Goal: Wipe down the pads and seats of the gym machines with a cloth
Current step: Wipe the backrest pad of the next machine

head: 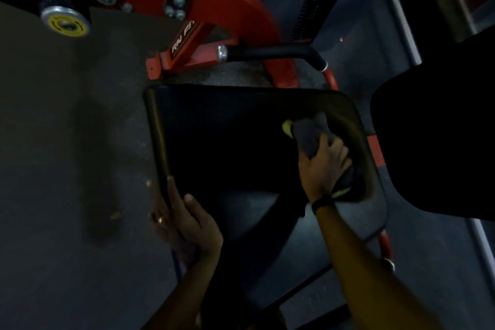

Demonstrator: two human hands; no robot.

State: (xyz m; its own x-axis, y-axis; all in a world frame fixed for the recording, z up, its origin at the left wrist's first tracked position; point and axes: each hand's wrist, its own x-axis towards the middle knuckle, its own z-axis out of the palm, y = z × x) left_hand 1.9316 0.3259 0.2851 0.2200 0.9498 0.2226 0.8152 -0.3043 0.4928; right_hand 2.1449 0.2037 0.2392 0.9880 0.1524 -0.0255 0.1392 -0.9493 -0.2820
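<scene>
Head view shows the right hand (322, 166) bunched around a dark cloth (310, 134) with yellow-green edging, fingers curled over it and pressing it onto the black seat pad (227, 136) close to the pad's right edge. Across the pad from it, the left hand (184, 220) grips the pad's left edge, thumb on top and fingers wrapped beneath. Beyond both hands stands the red machine frame (222, 8) with a black handle (270, 52). To wipe well, I would keep the cloth flat, press evenly, and sweep in overlapping passes from the right hand's side towards the left hand, including the rolled edges.
</scene>
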